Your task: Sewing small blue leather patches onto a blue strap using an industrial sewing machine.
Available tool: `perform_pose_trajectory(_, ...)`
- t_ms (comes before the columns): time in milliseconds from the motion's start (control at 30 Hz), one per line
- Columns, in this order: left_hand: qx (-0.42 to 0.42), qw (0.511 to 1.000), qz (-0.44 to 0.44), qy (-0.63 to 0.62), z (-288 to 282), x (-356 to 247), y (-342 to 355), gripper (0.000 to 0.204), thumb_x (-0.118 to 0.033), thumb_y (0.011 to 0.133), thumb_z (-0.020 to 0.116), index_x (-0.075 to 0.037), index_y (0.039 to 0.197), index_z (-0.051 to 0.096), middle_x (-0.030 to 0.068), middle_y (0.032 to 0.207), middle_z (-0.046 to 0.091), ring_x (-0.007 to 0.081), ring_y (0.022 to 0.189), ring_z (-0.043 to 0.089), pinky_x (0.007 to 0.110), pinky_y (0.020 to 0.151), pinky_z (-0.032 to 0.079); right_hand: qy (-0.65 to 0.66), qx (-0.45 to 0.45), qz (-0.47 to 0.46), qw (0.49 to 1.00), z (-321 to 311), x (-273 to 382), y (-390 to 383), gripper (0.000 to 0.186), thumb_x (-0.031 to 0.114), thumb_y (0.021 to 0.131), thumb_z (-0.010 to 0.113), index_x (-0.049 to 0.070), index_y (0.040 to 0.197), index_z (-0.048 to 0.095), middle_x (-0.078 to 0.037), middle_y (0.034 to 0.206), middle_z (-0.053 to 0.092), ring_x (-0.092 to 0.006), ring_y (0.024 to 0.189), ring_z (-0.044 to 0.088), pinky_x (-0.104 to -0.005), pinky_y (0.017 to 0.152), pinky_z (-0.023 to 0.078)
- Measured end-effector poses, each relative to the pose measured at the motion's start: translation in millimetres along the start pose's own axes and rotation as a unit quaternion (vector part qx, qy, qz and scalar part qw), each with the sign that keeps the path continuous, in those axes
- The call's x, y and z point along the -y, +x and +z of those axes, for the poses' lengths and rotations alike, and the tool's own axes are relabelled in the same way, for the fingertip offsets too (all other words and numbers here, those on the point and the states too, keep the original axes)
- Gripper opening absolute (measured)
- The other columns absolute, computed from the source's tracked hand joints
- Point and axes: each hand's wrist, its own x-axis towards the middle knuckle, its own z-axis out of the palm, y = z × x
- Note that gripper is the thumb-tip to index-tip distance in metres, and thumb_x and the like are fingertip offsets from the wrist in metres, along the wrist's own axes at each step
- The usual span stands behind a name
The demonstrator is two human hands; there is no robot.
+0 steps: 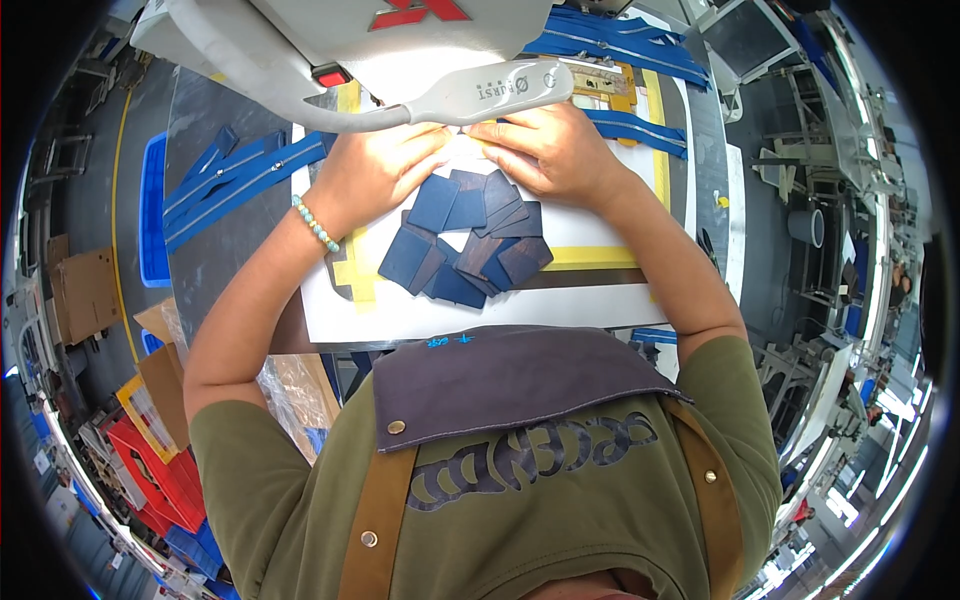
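Note:
Both hands meet under the sewing machine's head, close to the bright spot where its light falls. My left hand (375, 170), a beaded bracelet at its wrist, has its fingers drawn together; the thing they pinch is lost in glare. Opposite it, my right hand (560, 150) is closed too, fingertips partly covered by the grey lever (490, 92). Blue zipper strips (240, 180) reach up to my left hand from the left. Another blue zipper (640, 132) runs off beyond my right hand. Several dark blue fabric pieces (465, 235) lie in a loose pile just below my hands.
The white sewing machine (350, 40) overhangs the work. Yellow tape (600, 258) marks the white sheet on the table. More blue zippers (620, 45) lie at the back right, near a brass-coloured fixture (605, 85). A blue bin (154, 210) stands left of the table.

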Motion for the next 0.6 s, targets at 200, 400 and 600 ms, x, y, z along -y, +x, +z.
perform_pose_trajectory(200,-0.027,0.996,0.046,0.066,1.0,-1.9,-2.5,0.026,-0.018,0.089,0.076,-0.004,0.11,0.078,0.0085,0.108,0.077,0.0255,0.1,0.07,0.039,0.086,0.058,-0.026,0.012,-0.034,0.999,0.6,-4.7,1.0,0.028,0.021,0.087,0.074,0.01,0.112,0.078,-0.005,0.121,0.073,-0.0256,0.114,0.066,-0.0395,0.099,0.052)
perform_pose_trajectory(400,-0.024,0.998,0.021,0.045,3.1,4.8,-3.5,0.028,-0.021,0.089,0.078,-0.005,0.111,0.078,0.0093,0.107,0.076,0.0264,0.1,0.07,0.039,0.087,0.058,-0.054,0.018,-0.05,0.997,-2.5,-1.2,6.5,0.029,0.023,0.086,0.074,0.01,0.111,0.076,-0.003,0.116,0.073,-0.0238,0.109,0.067,-0.0382,0.096,0.053)
perform_pose_trajectory(600,0.025,0.998,0.046,0.045,1.9,17.4,0.9,0.029,-0.025,0.089,0.078,-0.009,0.113,0.077,0.0085,0.108,0.074,0.027,0.101,0.07,0.038,0.087,0.058,-0.044,0.005,-0.048,0.998,-1.1,-4.2,3.8,0.03,0.025,0.086,0.075,0.011,0.112,0.076,-0.003,0.115,0.073,-0.0248,0.11,0.066,-0.0396,0.096,0.053)
